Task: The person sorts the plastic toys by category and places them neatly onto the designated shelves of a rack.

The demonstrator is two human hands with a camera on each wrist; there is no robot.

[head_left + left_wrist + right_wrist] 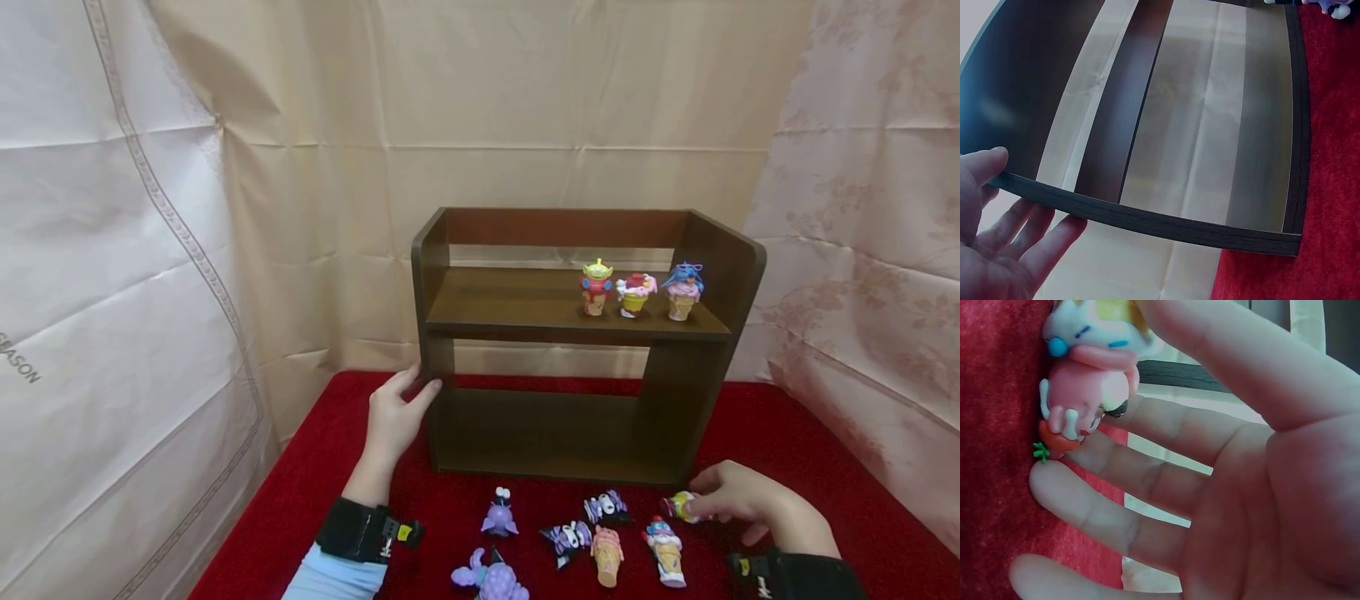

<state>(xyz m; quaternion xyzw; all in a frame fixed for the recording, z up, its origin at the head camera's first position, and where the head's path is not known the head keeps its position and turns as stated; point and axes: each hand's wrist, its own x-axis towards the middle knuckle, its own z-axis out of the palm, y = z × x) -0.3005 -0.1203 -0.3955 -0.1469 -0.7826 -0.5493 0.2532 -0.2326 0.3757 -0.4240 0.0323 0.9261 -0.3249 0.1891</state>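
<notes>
My left hand [396, 417] holds the left side panel of a dark brown wooden two-tier shelf [510, 329]. In the left wrist view, the thumb lies on the inner face of the panel edge [1147, 217], with the other fingers outside. My right hand [746, 500] pinches an ice-cream cone figurine [681, 506] down at the red cloth, before the shelf's right front corner. The right wrist view shows the figurine's pink head [1079, 394], red cap with green tip, and white icing with blue bits; the thumb overlaps its yellow cone.
Three cone figurines stand on the upper board: a green-headed one [597, 287], a red-and-white one [636, 293] and a blue-topped one [682, 292]. Several others lie on the red cloth [315, 483], among them a blue-and-red-topped cone [666, 552], a pink cone [607, 556] and purple figures [498, 512].
</notes>
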